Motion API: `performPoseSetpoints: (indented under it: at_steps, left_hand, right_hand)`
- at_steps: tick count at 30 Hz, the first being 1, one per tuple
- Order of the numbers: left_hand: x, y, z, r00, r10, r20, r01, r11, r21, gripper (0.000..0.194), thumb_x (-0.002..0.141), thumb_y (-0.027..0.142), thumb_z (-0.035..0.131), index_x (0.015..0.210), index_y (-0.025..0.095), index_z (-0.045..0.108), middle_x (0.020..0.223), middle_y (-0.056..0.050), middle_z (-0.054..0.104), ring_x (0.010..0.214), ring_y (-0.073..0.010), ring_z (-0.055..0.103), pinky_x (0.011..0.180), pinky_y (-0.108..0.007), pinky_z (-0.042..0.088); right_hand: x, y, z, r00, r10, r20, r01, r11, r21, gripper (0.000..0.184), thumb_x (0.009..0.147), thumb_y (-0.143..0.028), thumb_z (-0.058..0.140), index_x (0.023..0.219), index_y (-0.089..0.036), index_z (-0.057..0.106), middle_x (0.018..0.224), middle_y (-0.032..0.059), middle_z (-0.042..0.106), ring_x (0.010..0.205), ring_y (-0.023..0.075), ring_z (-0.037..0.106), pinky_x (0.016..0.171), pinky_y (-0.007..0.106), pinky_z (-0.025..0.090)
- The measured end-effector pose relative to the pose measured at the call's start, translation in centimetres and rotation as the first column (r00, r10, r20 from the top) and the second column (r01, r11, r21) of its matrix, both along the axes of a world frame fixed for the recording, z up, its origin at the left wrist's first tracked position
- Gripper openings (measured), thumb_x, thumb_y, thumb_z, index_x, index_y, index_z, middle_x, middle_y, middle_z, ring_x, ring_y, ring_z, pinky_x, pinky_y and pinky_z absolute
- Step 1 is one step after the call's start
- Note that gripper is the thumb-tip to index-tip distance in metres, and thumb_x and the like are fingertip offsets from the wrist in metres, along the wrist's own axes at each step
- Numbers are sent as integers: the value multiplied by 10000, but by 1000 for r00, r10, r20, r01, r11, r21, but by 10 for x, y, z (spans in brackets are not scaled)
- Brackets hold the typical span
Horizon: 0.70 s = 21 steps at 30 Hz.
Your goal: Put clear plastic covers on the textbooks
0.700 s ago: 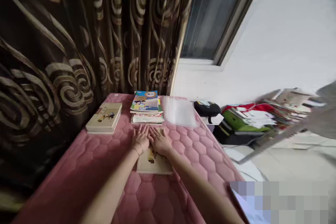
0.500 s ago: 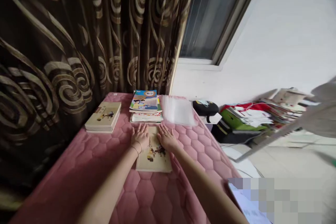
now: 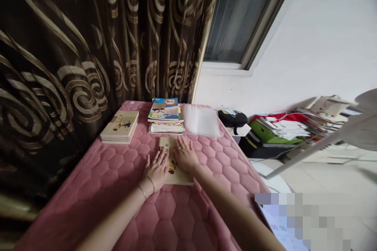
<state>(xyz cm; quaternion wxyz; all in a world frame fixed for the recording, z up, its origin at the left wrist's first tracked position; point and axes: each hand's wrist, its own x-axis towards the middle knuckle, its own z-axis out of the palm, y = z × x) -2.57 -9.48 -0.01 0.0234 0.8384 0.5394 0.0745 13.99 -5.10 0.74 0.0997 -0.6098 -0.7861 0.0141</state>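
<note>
A cream-coloured book [image 3: 180,179] with a dark illustration and dark lettering on its cover lies closed on the pink quilted surface [image 3: 129,188]. My left hand [image 3: 158,171], with thin bracelets at the wrist, rests along the book's left side, fingers stretched out over the cover. Flat on the cover's upper right part lies my right hand [image 3: 185,155], its fingers extended and hiding some of the picture. Neither hand grips anything. Beyond the hands is a pile of translucent plastic sheets [image 3: 203,121].
A stack of similar cream books [image 3: 119,126] stands at the left. Behind the middle book is a pile of colourful textbooks [image 3: 163,110]. A patterned curtain [image 3: 141,39] borders the back. Off the right edge are a black case [image 3: 232,119], heaped papers [image 3: 290,130] and a white fan [image 3: 294,157].
My left hand has slid down toward me along the book's left side, uncovering the lettering. My right hand has shifted inward over the cover. The view has tilted slightly.
</note>
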Motion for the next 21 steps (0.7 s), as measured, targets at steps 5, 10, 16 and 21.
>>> performPoseSetpoints:
  at_steps: [5, 10, 16, 21]
  left_hand:
    - [1, 3, -4, 999, -3, 34, 4, 1000, -16, 556, 910, 232, 316, 1462, 254, 252, 1545, -39, 211, 1410, -263, 212, 1102, -626, 143]
    - [-30, 6, -13, 991, -50, 121, 56, 998, -43, 495, 930, 321, 359, 1420, 373, 318, 1542, -27, 252, 1410, -310, 185, 1063, -665, 158]
    - [-47, -10, -15, 937, -10, 350, -9, 999, 52, 393, 880, 273, 470, 1260, 310, 564, 1282, -76, 525, 1156, -229, 517, 996, -426, 424]
    - [-37, -18, -15, 887, -13, 461, 5, 1000, 19, 359, 868, 181, 440, 1167, 228, 634, 1018, -80, 610, 933, -188, 609, 887, -372, 504]
  right_hand:
    - [-7, -43, -9, 996, 73, -60, -74, 997, -19, 530, 970, -365, 229, 1465, -180, 261, 1530, 75, 209, 1426, 223, 124, 1132, 535, 38]
    - [37, -63, -8, 991, -45, -127, 30, 993, -117, 503, 961, -372, 300, 1449, -254, 298, 1534, 62, 214, 1425, 262, 107, 1099, 620, 82]
    - [58, -85, -14, 914, 4, -406, -11, 1000, -13, 425, 931, -343, 399, 1315, -216, 530, 1411, 85, 462, 1373, 261, 297, 1097, 497, 293]
    - [58, -93, -12, 856, 78, -512, -90, 996, 0, 396, 943, -343, 393, 1285, -237, 560, 1303, 78, 573, 1307, 262, 411, 1085, 517, 305]
